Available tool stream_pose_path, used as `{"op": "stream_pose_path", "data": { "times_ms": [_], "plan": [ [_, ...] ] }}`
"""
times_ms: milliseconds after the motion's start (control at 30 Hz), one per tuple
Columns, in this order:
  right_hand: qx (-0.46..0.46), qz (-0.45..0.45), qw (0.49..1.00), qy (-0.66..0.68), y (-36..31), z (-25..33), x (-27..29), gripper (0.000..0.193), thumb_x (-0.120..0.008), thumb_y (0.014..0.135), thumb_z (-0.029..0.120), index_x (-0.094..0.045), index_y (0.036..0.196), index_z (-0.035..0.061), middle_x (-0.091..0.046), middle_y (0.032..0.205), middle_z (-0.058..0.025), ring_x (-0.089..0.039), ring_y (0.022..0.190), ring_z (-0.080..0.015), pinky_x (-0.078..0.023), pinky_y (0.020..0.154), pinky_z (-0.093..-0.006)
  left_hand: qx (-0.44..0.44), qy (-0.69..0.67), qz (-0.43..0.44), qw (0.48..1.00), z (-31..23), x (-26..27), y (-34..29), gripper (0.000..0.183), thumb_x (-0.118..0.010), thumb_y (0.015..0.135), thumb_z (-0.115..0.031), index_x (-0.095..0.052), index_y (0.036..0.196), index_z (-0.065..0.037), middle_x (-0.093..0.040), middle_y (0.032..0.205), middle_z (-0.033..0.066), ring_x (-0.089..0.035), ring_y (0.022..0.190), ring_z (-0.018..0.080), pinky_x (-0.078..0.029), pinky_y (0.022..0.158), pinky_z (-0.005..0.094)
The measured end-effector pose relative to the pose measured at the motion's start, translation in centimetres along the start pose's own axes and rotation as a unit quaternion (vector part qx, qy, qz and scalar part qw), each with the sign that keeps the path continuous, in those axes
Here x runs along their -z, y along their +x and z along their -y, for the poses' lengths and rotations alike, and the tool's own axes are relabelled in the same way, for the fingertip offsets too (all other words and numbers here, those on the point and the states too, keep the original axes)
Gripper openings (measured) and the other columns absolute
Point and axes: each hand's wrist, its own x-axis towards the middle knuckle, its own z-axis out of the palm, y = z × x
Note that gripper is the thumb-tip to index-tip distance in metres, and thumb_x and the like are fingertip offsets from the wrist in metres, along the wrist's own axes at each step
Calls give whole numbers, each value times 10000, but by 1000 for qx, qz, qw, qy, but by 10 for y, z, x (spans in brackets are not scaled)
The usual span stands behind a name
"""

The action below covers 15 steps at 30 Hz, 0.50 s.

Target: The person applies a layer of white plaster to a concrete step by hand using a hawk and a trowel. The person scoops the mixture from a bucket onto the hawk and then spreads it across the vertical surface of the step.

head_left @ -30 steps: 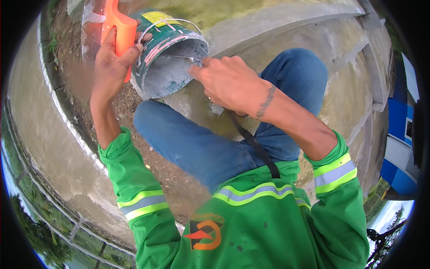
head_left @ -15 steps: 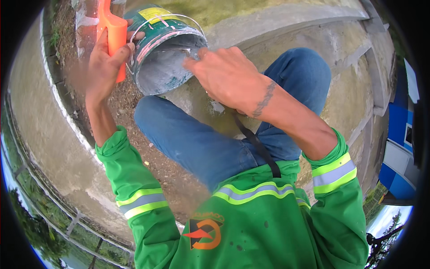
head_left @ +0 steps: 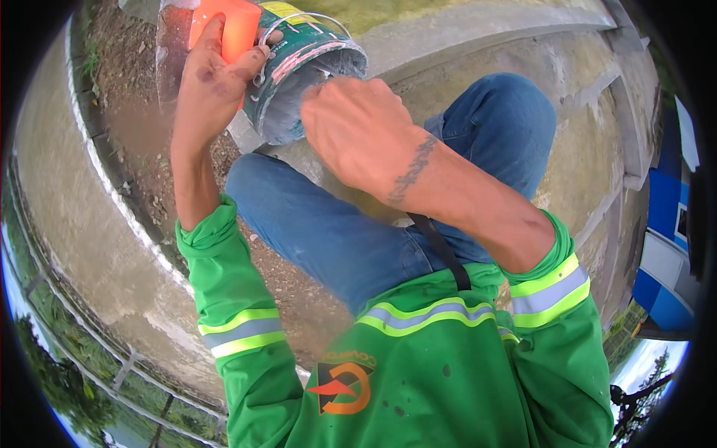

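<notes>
My left hand [head_left: 213,86] is closed around the orange handle [head_left: 233,31] of a flat, plaster-smeared trowel, whose plate [head_left: 170,48] shows partly behind the handle. Its fingertips reach the side of a green bucket [head_left: 328,36] with a yellow label. The bucket lies tipped, its mouth toward me, and grey-white paste coats the inside. At that mouth is my right hand [head_left: 358,127], a fist with the knuckles up. Whatever it grips is hidden behind the hand. The bucket's wire handle [head_left: 317,16] arches over the top.
My bent knees [head_left: 508,127] in blue jeans flank the work space. A concrete ledge [head_left: 478,33] runs behind the bucket. Loose soil and gravel [head_left: 134,142] lie on the left, beside a white-edged concrete strip [head_left: 112,187]. Blue-and-white structures [head_left: 665,246] stand at far right.
My left hand and the trowel have moved right, closer to the bucket. The bucket has shifted slightly right and up. My right hand has moved a little left, covering more of the bucket's mouth.
</notes>
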Motion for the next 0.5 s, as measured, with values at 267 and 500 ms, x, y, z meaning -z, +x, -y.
{"op": "stream_pose_path", "data": {
  "times_ms": [267,500],
  "plan": [
    [-32,35,997,63,-17,-21,-1,202,-588,812,82,-636,968,-37,-658,766,-240,-678,751,-398,-533,670,-493,-3,42,-13,999,0,5,11,341,-621,915,-60,-516,1208,80,-720,1028,97,-655,892,111,-527,794,241],
    [-84,-49,995,-5,-16,-15,-26,281,-605,830,95,-614,1090,-12,-655,938,-243,-685,763,-405,-544,673,-494,38,37,-26,998,-3,31,-7,399,-602,932,-68,-492,1306,17,-708,1101,98,-639,1022,113,-489,887,247]
  ]
}}
